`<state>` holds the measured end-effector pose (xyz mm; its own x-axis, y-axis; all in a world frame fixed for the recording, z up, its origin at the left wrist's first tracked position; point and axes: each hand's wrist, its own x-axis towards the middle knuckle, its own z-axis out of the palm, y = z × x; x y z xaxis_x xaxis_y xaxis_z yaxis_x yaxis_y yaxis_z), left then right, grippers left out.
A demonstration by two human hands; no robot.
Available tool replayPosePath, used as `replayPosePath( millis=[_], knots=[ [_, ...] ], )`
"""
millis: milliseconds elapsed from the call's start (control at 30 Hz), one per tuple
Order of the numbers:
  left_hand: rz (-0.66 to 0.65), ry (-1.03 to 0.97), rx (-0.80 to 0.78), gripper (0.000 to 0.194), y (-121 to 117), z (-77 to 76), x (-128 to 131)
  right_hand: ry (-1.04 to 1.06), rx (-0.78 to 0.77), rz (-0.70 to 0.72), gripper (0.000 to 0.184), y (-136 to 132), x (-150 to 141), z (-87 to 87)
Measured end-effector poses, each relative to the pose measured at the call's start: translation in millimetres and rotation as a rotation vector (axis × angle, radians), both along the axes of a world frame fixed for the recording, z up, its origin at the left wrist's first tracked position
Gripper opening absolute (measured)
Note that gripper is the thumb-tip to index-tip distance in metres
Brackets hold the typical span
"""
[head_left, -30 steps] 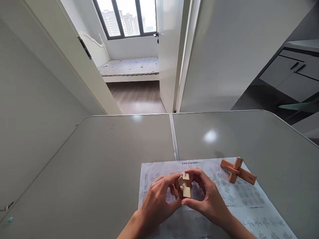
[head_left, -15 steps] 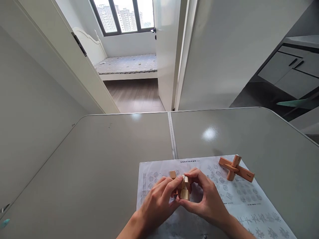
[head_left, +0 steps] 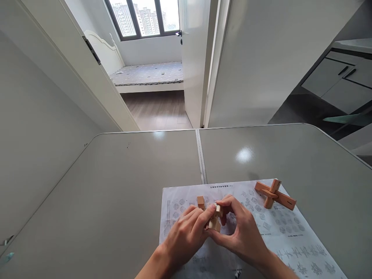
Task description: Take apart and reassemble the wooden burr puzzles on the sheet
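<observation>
Both hands meet over a printed instruction sheet (head_left: pixel 290 240) near the table's front edge. My left hand (head_left: pixel 186 236) and my right hand (head_left: pixel 241 232) pinch a small light wooden puzzle (head_left: pixel 215 219) made of interlocked blocks. One block end (head_left: pixel 200 201) sticks up at the left, past my left fingertips. Fingers hide much of the puzzle. An assembled darker wooden cross puzzle (head_left: pixel 274 193) lies on the sheet's far right corner, apart from my hands.
The grey table (head_left: pixel 116 186) has a seam (head_left: pixel 200 159) running down its middle. Beyond it an open doorway shows a room with a bed (head_left: pixel 148 73) and a window. Dark cabinets (head_left: pixel 340 81) stand at the right.
The small puzzle has turned in my fingers and sunk a little lower. A block end now sticks out on the left. The cross puzzle has stayed put.
</observation>
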<state>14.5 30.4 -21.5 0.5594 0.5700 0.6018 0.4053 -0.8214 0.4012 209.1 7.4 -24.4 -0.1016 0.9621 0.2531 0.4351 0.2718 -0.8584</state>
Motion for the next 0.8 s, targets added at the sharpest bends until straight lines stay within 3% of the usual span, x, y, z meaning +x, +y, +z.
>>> replayPosePath(
  millis=[100, 267, 433, 533, 633, 800],
  knots=[
    [-0.02, 0.005, 0.01, 0.053, 0.3, 0.1, 0.2, 0.018, 0.016, -0.005, 0.041, -0.9, -1.1, 1.8],
    [0.021, -0.078, -0.074, 0.045, -2.7, -2.9, 3.6, 0.095, -0.032, 0.043, 0.04, -2.3, -1.8, 2.6],
    [0.033, -0.225, -0.393, 0.06, -11.6, 0.6, 8.6, 0.197, -0.119, 0.145, 0.043, -4.9, 0.9, 0.4],
    [0.037, -0.309, -0.59, 0.068, -13.7, 5.8, 9.7, 0.246, -0.168, 0.17, 0.035, -5.6, 4.0, -0.8],
    [0.011, -0.406, -0.737, 0.068, -11.2, 10.6, 9.8, 0.302, -0.236, 0.188, 0.028, -5.3, 5.8, -0.2],
    [0.025, -0.519, -0.962, 0.062, -4.0, 16.9, 8.0, 0.387, -0.373, 0.207, 0.036, -3.1, 6.8, 2.8]
  ],
)
